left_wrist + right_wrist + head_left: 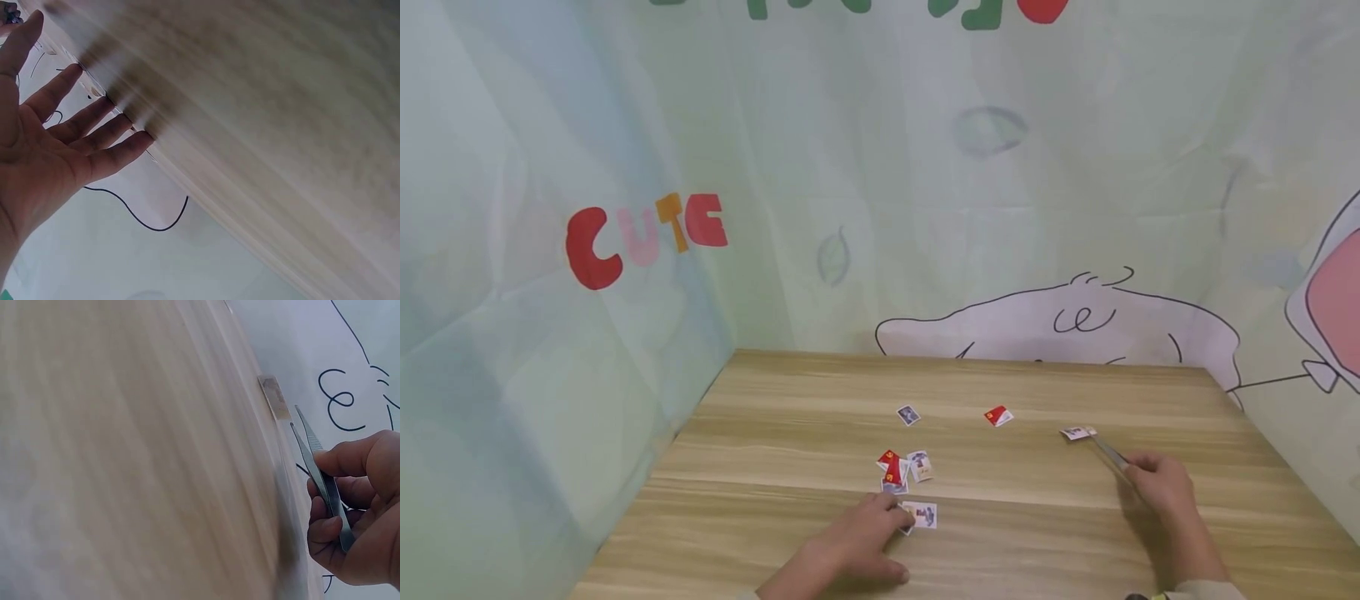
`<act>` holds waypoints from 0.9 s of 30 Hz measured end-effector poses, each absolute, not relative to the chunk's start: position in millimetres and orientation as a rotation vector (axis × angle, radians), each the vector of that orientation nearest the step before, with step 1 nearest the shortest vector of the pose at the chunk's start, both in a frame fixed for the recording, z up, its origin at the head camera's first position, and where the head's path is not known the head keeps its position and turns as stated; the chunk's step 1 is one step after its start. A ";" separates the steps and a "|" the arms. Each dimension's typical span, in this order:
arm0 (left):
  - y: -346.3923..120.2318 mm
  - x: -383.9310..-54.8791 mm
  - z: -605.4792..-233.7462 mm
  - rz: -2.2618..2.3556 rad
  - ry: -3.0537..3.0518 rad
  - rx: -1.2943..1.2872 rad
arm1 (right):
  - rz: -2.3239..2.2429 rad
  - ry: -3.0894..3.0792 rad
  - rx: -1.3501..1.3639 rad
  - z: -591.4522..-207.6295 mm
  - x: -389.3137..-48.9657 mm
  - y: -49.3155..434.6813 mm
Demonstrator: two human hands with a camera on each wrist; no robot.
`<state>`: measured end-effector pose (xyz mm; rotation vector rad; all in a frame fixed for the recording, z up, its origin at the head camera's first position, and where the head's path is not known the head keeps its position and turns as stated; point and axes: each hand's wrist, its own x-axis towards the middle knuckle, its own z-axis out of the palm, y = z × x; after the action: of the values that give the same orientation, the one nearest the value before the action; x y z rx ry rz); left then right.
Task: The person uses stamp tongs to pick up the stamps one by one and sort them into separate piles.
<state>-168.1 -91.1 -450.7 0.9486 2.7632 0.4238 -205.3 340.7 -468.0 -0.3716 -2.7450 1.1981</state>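
My right hand grips metal tweezers between thumb and fingers. In the right wrist view the tweezer tips stand apart, right by the near edge of a small stamp-like paper lying at the table's right. The left hand is spread, its fingertips touching the wooden table beside a pale printed paper; its fingers partly cover the papers there. Just beyond it lies an overlapping cluster of small papers, among them a red one and a pale one.
Farther back on the table lie a dark small paper and a red and white one. A printed cloth backdrop rises along the table's back and sides.
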 end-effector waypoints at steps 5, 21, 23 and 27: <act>-90.5 -169.3 -450.6 0.419 2.746 0.952 | 1.235 -2.765 -0.448 -466.3 -204.0 344.1; -92.2 -170.4 -447.9 0.444 2.744 0.921 | 1.209 -2.834 -0.286 -457.0 -197.8 338.5; -91.3 -170.9 -447.5 0.447 2.738 0.915 | 1.238 -2.844 -0.273 -455.9 -196.6 336.2; -89.8 -171.2 -448.2 0.433 2.735 0.918 | 1.280 -2.839 -0.252 -454.5 -194.2 331.6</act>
<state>-171.2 -89.8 -448.2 0.9183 2.7353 0.4326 -194.2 331.6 -454.5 -0.2524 -2.8393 1.2803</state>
